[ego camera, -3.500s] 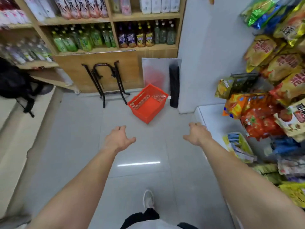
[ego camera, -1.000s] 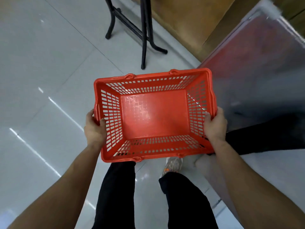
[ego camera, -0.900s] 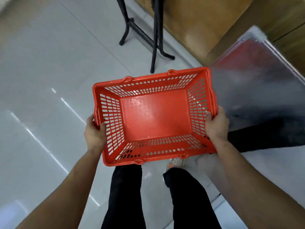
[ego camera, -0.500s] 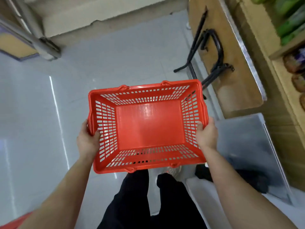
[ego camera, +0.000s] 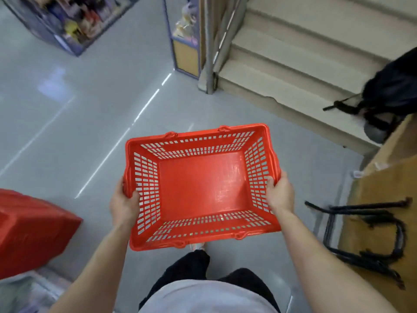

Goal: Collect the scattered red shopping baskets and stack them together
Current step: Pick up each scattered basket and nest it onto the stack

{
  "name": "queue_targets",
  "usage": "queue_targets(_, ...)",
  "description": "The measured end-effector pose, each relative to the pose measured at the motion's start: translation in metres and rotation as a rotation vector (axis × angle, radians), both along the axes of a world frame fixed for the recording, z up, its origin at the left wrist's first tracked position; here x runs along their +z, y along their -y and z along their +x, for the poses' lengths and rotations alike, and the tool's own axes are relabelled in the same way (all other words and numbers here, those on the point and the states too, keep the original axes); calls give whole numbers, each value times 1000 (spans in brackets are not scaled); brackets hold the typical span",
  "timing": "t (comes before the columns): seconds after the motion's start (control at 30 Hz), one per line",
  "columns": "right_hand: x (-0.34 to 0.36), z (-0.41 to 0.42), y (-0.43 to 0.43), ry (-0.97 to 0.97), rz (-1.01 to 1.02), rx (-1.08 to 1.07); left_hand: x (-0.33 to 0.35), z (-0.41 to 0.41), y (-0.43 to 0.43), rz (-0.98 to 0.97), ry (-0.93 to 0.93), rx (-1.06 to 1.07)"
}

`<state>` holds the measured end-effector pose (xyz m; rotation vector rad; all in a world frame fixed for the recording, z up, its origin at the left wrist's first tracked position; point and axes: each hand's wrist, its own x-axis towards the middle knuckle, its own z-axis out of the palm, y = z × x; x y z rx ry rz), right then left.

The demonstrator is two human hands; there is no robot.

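Note:
An empty red shopping basket (ego camera: 203,184) with slotted walls hangs level in front of my body, above the grey floor. My left hand (ego camera: 123,205) grips its left rim, thumb over the edge. On the opposite side my right hand (ego camera: 281,193) grips the right rim the same way. A blurred red object (ego camera: 29,231), possibly another basket, stands at the lower left edge of the view.
Beige steps (ego camera: 293,62) rise at the upper right, with a black backpack (ego camera: 392,93) lying on them. A wooden panel with black folded legs (ego camera: 365,240) leans at the right. Shelves of goods (ego camera: 74,21) stand at the far upper left, with grey floor between.
Holding the basket in both hands, I have turned left: the wooden panel slid to the right edge, and the steps, backpack and the red object at lower left came into view.

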<state>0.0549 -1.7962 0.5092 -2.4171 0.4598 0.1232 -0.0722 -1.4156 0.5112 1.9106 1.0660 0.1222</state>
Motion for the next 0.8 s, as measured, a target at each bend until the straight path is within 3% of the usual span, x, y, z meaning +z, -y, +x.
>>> queue_targets(0.53,38,245,-325,34,20,818,31,10,-135,164,0,741)
queue_targets(0.8,76,296,-490,88,69,1144,58,18,-178,211,39,1068)
